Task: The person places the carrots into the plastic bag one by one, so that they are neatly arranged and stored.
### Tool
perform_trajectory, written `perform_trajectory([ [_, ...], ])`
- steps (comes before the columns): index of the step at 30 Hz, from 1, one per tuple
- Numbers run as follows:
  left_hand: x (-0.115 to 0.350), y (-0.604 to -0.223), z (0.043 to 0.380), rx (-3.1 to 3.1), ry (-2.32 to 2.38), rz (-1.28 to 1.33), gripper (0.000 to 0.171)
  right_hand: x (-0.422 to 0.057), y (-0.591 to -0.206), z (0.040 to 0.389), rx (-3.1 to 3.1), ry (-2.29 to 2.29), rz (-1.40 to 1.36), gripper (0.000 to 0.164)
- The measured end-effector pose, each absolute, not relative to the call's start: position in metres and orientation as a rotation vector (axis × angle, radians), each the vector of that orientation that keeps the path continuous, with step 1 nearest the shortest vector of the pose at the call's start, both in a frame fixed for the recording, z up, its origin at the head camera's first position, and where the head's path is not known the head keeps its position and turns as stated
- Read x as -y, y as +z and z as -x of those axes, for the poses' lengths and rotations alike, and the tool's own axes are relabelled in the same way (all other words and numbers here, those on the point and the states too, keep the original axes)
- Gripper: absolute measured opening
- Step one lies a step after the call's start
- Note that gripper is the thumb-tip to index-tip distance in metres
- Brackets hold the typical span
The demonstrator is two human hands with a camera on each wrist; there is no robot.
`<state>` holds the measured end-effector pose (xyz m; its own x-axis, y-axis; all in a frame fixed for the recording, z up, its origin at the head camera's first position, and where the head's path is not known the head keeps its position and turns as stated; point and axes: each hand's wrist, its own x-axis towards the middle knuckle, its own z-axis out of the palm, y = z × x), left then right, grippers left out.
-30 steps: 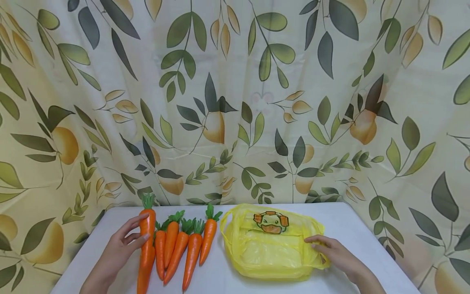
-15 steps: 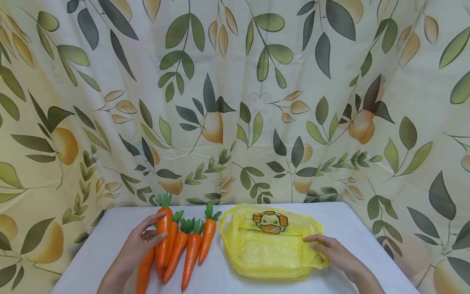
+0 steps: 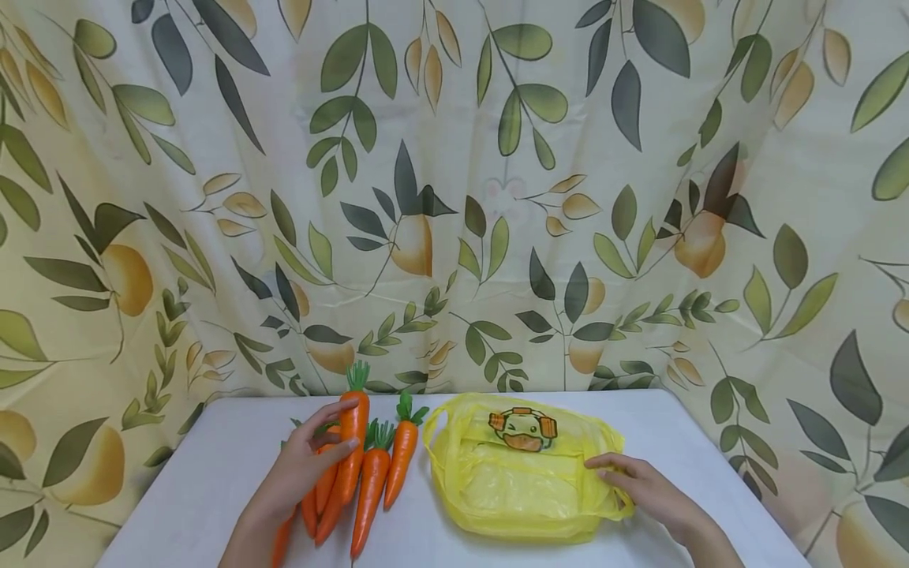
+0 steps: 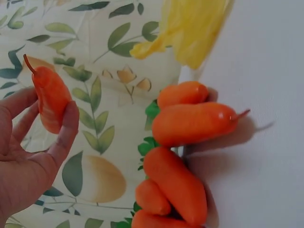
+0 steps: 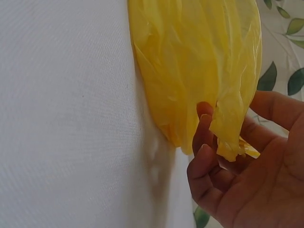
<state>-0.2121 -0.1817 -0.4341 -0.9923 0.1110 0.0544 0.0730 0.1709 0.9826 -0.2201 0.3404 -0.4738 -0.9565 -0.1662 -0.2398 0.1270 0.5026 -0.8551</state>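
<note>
My left hand (image 3: 294,465) pinches an orange carrot (image 3: 353,418) with a green top, between thumb and fingers. It holds this carrot raised above the other carrots on the table; in the left wrist view the carrot (image 4: 53,102) is apart from the row below. Beneath and behind the hand lie several carrots, partly hidden. Two more, a carrot (image 3: 372,481) and a shorter-looking carrot (image 3: 403,454), show plainly to the right. A yellow plastic bag (image 3: 521,489) with a printed duck face lies mid-table. My right hand (image 3: 653,493) grips its right side, fingers curled around the gathered plastic (image 5: 228,137).
A white-covered table (image 3: 192,473) carries everything. Directly behind its far edge hangs a curtain (image 3: 454,237) printed with leaves and fruit. The bag's left handle loop (image 3: 435,442) lies close to the nearest carrot.
My left hand has carried its carrot to the right, from the left end of the row to above the middle carrots. The right hand and the bag have stayed in place.
</note>
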Motion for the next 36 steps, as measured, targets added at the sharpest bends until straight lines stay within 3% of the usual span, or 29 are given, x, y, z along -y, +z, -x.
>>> perform_trajectory([
  [25, 0.117, -0.433, 0.222, -2.293, 2.018, -0.262, 0.052, -0.343, -0.475, 0.219, -2.445, -1.415, 0.077, 0.035],
  [36, 0.094, -0.437, 0.229, -2.227, 2.019, -0.432, 0.052, -0.344, -0.475, 0.218, -2.417, -1.433, 0.137, 0.038],
])
